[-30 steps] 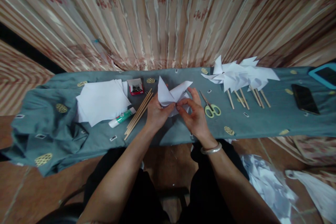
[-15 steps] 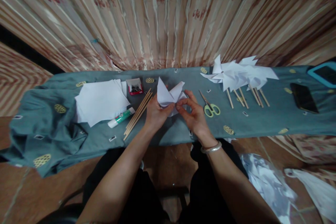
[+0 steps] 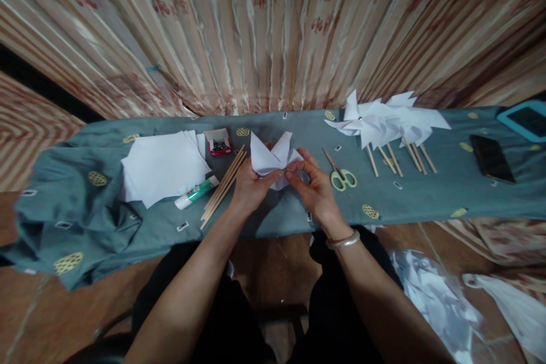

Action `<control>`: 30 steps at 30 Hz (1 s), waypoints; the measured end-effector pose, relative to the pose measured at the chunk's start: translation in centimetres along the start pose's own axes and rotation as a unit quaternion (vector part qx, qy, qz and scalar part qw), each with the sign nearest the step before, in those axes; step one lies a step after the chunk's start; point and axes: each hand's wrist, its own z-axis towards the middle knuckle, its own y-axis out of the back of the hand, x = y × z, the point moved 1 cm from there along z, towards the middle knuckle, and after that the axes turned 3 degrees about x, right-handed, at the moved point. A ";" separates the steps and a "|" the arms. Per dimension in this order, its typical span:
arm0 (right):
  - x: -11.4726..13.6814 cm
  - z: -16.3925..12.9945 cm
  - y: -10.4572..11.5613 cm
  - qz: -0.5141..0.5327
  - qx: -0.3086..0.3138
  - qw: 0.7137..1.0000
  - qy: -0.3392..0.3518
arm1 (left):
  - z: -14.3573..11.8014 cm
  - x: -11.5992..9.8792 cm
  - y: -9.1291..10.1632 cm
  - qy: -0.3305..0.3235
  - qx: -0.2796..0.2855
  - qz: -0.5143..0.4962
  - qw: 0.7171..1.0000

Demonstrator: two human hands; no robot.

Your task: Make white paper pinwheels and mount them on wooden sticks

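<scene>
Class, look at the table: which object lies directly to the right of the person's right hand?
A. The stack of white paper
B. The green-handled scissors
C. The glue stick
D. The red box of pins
B: the green-handled scissors lie on the cloth just right of the right hand, while the glue stick, red box and paper stack all lie to the left of the left hand.

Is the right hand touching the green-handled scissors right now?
Apart. The head view shows the right hand pinching the folded white paper with the left hand, with bare cloth between it and the scissors.
</scene>
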 end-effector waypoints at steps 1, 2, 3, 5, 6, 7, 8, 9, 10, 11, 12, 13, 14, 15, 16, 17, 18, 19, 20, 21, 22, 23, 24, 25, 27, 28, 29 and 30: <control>0.0 0.0 0.0 0.003 -0.002 1.000 -0.001 | 0.0 -0.1 0.0 0.000 0.000 -0.004 1.000; 0.0 0.0 0.0 0.006 -0.003 1.000 -0.001 | 0.0 -0.2 0.0 0.002 0.000 -0.005 1.000; 0.1 0.0 0.0 0.011 -0.004 1.000 0.000 | -0.1 -0.2 0.0 0.005 0.000 -0.003 1.000; 0.2 0.0 -0.1 0.018 -0.010 1.000 0.003 | -0.1 -0.3 0.1 0.011 -0.001 0.000 1.000; 0.3 -0.1 -0.1 0.018 -0.016 1.000 0.004 | -0.1 -0.4 0.1 0.014 -0.001 0.000 1.000; 0.4 -0.1 0.0 0.016 -0.024 1.000 0.004 | -0.1 -0.3 0.2 0.017 0.001 -0.002 1.000; 0.4 -0.1 0.0 0.009 -0.035 0.999 0.002 | -0.1 -0.3 0.2 0.021 0.004 -0.006 1.000; 0.5 -0.2 0.0 0.000 -0.047 0.999 0.001 | -0.1 -0.3 0.2 0.024 0.006 -0.010 1.000; 0.5 -0.2 0.0 -0.011 -0.058 0.998 -0.001 | -0.1 -0.2 0.3 0.026 0.008 -0.012 1.000; 0.5 -0.3 0.0 -0.022 -0.070 0.997 -0.003 | -0.1 -0.2 0.3 0.026 0.010 -0.013 1.000; 0.4 -0.3 0.1 -0.030 -0.081 0.996 -0.005 | -0.1 -0.2 0.4 0.025 0.011 -0.012 1.000; 0.3 -0.3 0.1 -0.034 -0.091 0.995 -0.009 | -0.1 -0.2 0.4 0.023 0.011 -0.008 1.000; 0.1 -0.2 0.1 -0.034 -0.097 0.995 -0.013 | -0.1 -0.2 0.5 0.021 0.012 -0.004 1.000; 0.0 -0.2 0.2 -0.028 -0.098 0.995 -0.018 | -0.1 -0.2 0.5 0.020 0.014 0.001 1.000; -0.2 -0.1 0.2 -0.015 -0.093 0.995 -0.025 | -0.1 -0.3 0.5 0.019 0.014 0.003 1.000; -0.3 -0.1 0.3 0.003 -0.081 0.996 -0.034 | -0.1 -0.3 0.5 0.018 0.015 0.005 1.000; -0.4 0.0 0.3 0.022 -0.065 0.997 -0.045 | -0.2 -0.3 0.5 0.016 0.015 0.005 1.000; -0.4 0.0 0.4 0.039 -0.049 0.996 -0.057 | -0.2 -0.2 0.5 0.016 0.016 0.004 1.000; -0.4 0.0 0.5 0.050 -0.037 0.996 -0.068 | -0.2 -0.2 0.5 0.015 0.015 0.001 1.000; -0.3 0.0 0.6 0.053 -0.031 0.995 -0.077 | -0.3 -0.1 0.5 0.018 0.014 -0.002 1.000; -0.1 0.0 0.8 0.048 -0.030 0.995 -0.082 | -0.3 -0.1 0.5 0.022 0.013 -0.006 1.000; 0.0 0.0 0.9 0.039 -0.034 0.995 -0.083 | -0.3 -0.1 0.4 0.025 0.013 -0.010 1.000; 0.2 0.0 1.0 0.027 -0.039 0.996 -0.082 | -0.3 -0.1 0.4 0.028 0.012 -0.014 0.999; 0.4 -0.1 1.1 0.012 -0.043 0.996 -0.079 | -0.3 -0.1 0.4 0.028 0.012 -0.017 0.999; 0.7 -0.1 1.3 -0.012 -0.047 0.996 -0.072 | -0.3 -0.3 0.4 0.026 0.012 -0.017 0.999; 0.9 -0.1 1.3 -0.020 -0.045 0.996 -0.069 | -0.3 -0.4 0.4 0.026 0.012 -0.015 0.999; 1.0 -0.1 1.3 -0.025 -0.042 0.997 -0.067 | -0.4 -0.5 0.4 0.027 0.012 -0.010 1.000; 1.0 -0.1 1.3 -0.027 -0.037 0.997 -0.066 | -0.4 -0.6 0.4 0.028 0.013 -0.006 1.000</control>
